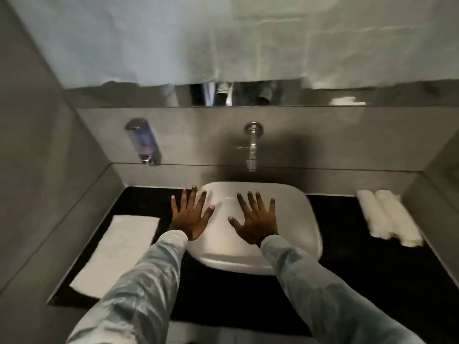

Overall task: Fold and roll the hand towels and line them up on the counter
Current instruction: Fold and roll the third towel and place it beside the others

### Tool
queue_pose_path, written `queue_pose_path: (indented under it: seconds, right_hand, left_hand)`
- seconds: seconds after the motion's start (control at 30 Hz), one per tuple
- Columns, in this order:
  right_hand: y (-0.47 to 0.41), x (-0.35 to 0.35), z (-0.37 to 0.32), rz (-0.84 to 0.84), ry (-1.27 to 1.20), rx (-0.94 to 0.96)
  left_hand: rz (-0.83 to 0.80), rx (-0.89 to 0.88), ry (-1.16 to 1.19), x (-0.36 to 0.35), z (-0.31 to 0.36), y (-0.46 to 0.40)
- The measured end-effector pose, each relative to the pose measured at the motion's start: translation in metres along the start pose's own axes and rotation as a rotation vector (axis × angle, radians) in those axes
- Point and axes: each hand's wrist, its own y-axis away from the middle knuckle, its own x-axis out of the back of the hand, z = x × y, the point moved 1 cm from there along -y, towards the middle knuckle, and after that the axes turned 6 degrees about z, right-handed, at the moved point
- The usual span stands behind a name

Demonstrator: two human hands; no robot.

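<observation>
Both sleeves reach forward; the left hand [191, 217] and right hand [255, 220] hover spread and empty above the sink [298, 219], holding nothing. A folded towel [116, 254] lies flat on the counter [347, 269] at left, probably awaiting rolling; two rolled towels [390, 217] line up far right.

A washroom, shown by a white basin [305, 219] set in a black bench [360, 281], wall-mounted tap [252, 145], soap dispenser [145, 142], mirror strip [124, 94], grey tiled walls [32, 145]
</observation>
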Motion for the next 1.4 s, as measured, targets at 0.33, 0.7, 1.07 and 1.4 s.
queue_pose_path:
  seconds: [0.33, 0.7, 1.07, 1.4]
  right_hand:
    - [-0.103, -0.123, -0.263, -0.187, -0.078, 0.321]
    - [-0.173, -0.226, -0.329, -0.476, -0.012, 0.089]
    - [-0.168, -0.191, -0.325, -0.582, -0.260, -0.152]
    - [-0.052, -0.075, -0.246, -0.876, -0.520, -0.186]
  left_hand:
    - [-0.149, 0.276, 0.024, -0.061, -0.282, -0.007]
    - [-0.356, 0.087, 0.281, -0.140, -0.419, -0.076]
    - [-0.523, 0.087, 0.278, -0.082, -0.420, -0.100]
    - [-1.241, -0.010, -0.166, 0.045, -0.282, -0.049]
